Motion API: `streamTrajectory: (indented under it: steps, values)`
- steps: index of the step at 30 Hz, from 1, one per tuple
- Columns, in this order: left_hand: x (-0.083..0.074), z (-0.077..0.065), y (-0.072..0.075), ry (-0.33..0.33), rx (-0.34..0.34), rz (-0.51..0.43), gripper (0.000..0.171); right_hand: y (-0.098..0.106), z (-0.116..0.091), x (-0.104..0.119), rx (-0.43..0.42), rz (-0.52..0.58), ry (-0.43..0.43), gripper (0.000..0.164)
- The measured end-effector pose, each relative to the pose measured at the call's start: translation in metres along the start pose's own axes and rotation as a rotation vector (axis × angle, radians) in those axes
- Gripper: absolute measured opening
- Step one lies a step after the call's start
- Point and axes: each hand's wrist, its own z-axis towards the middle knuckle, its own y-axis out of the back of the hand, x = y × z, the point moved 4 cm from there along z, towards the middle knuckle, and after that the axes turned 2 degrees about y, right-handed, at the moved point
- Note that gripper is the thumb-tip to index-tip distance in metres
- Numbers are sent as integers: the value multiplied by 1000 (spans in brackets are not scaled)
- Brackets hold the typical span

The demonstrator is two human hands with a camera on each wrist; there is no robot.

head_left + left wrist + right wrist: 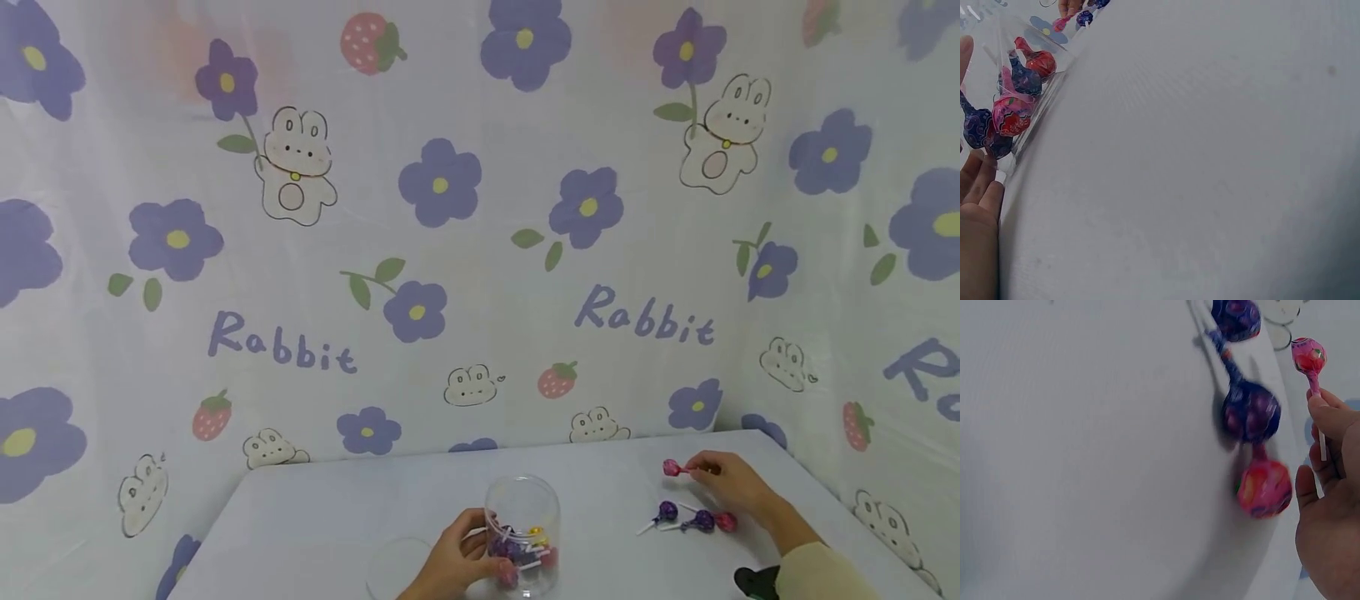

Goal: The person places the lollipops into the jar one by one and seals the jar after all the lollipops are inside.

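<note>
My right hand (pixel 731 481) pinches a pink lollipop (pixel 672 468) by its stick, above the right side of the table. The right wrist view shows the wrapped head of that pink lollipop (pixel 1309 356) pointing up, thumb and fingertips just below it. Closer to me lie two purple lollipops (pixel 702 522) and a pink-red lollipop (pixel 726 522). My left hand (pixel 455 560) grips the side of a clear round jar (pixel 522 500), which stands lidless. Several purple, pink, red and yellow lollipops (pixel 1012 115) rest in the bottom of the jar, seen through its wall.
A clear round lid (pixel 390 560) lies on the white table (pixel 322 517), left of the jar and partly behind my left hand. Beside my right sleeve sits a black object (pixel 757 582). A printed curtain (pixel 480 250) stands along the table's back edge.
</note>
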Motion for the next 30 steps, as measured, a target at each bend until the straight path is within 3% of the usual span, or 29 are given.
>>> streamTrajectory:
  steps: [14,20,30]
  values:
    - [-1,-2,-2,6,-21,6,70,-22,14,68,43,130,148,15]
    - [-2,-4,-1,4,-19,-1,70,-30,13,101,68,149,160,12]
    - [-5,-4,-3,7,-30,19,69,-46,14,156,133,202,304,10]
